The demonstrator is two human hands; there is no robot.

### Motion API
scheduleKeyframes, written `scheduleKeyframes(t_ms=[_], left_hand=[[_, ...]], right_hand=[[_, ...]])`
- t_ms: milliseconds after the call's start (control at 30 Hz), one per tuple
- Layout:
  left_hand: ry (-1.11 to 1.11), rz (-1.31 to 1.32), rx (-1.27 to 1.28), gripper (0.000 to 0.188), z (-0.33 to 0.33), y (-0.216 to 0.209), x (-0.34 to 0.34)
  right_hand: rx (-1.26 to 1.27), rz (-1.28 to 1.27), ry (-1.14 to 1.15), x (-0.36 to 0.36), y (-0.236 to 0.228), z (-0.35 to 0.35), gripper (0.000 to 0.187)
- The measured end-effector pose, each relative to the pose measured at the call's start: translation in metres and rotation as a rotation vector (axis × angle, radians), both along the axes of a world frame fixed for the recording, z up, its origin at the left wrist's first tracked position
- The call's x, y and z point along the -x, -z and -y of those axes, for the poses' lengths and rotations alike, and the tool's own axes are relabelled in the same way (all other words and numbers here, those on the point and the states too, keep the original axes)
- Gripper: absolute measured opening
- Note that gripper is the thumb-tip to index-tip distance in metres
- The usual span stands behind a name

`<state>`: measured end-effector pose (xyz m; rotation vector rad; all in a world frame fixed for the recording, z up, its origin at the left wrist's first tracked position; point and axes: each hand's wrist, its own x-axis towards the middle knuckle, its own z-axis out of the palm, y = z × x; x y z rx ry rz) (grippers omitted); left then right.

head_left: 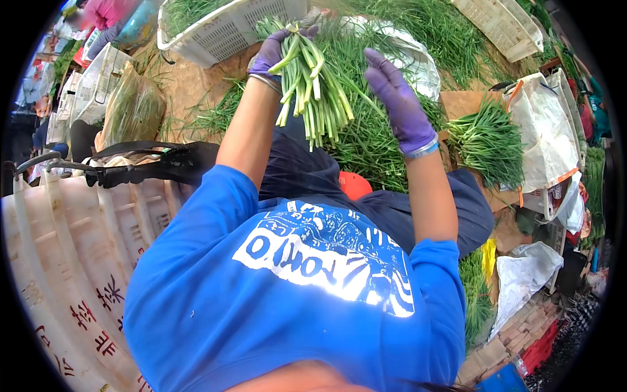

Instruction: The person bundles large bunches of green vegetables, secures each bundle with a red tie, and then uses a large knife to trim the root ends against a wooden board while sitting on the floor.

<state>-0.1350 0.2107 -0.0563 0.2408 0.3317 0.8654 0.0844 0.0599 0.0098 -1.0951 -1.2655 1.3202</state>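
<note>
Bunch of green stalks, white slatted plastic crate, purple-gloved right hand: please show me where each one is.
Bunch of green stalks [312,91], head view, middle of the stems.
White slatted plastic crate [225,32], head view, its side wall.
Purple-gloved right hand [400,104], head view, the palm.

Left hand [277,49]: palm and most fingers hidden behind the bunch of green stalks [312,85], so how tightly the grip closes cannot be told. White crate [222,29], far left, and second crate [499,23], far right: both cut off by the picture's upper edge. Person in pink [104,13], far left: blurred, mostly outside the rim.
</note>
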Motion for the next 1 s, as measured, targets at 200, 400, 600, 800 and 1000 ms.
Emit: scheduleKeyframes(t_ms=[200, 400, 600, 800, 1000], left_hand=[[-0.266, -0.315, -0.018, 0.040, 0.011, -0.008, -0.022], [-0.303, -0.397, -0.037, 0.037, 0.013, 0.002, -0.034], [-0.165, -0.124, 0.022, 0.043, 0.011, 0.012, -0.025], [-0.353, -0.347, -0.005, 0.040, 0.012, 0.010, -0.025], [-0.444, -0.222, 0.007, 0.041, 0.003, 0.000, 0.014]], right_hand=[[-0.354, 0.805, 0.099, 0.019, -0.020, 0.034, 0.044], [-0.532, 0.683, 0.496, 0.016, 0.024, 0.036, 0.014], [-0.548, 0.640, 0.595, 0.021, 0.055, 0.047, 0.009], [-0.222, 0.533, 0.503, 0.006, 0.058, 0.055, 0.014], [-0.113, 0.339, 0.468, -0.031, 0.087, 0.061, 0.023]])
